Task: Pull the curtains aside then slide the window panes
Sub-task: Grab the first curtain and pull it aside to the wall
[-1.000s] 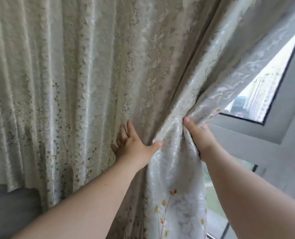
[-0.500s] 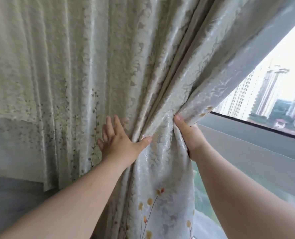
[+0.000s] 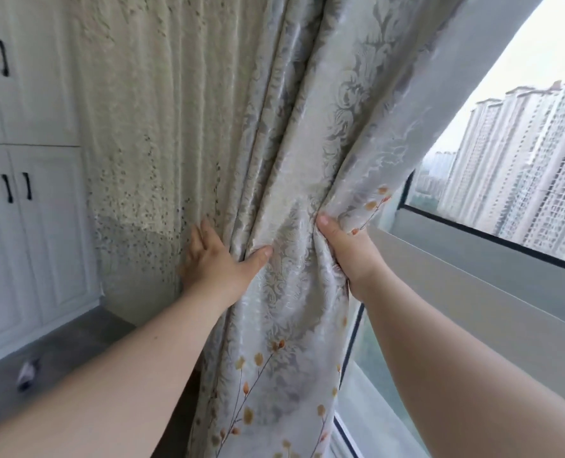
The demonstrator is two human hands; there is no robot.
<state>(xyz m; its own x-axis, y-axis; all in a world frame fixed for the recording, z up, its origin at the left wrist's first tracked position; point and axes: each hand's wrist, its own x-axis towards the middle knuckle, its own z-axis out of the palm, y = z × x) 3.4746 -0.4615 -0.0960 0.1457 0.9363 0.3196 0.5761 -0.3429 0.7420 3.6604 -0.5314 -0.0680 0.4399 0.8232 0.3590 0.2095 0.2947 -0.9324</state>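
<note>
A pale silvery curtain [image 3: 294,133] with damask pattern and small orange flowers hangs bunched in thick folds at the middle. My right hand [image 3: 347,246] pinches its right edge, thumb up, fingers hidden behind the cloth. My left hand [image 3: 218,259] presses flat on the folds from the left, thumb spread against the bunch, fingers partly behind a fold. To the right the window pane [image 3: 519,166] is uncovered, with tower blocks outside. A grey frame bar [image 3: 472,279] runs below the glass.
A cream sheer curtain [image 3: 149,133] hangs left of the bunch. White cupboard doors [image 3: 33,226] with black handles stand at the far left. A grey sill [image 3: 76,345] below them bears a small blurred object [image 3: 26,373]. Lower glass [image 3: 373,385] shows under the frame bar.
Both hands have carried the bunched curtain further left. More window glass and buildings are uncovered on the right, and the white cupboard has come into view on the left.
</note>
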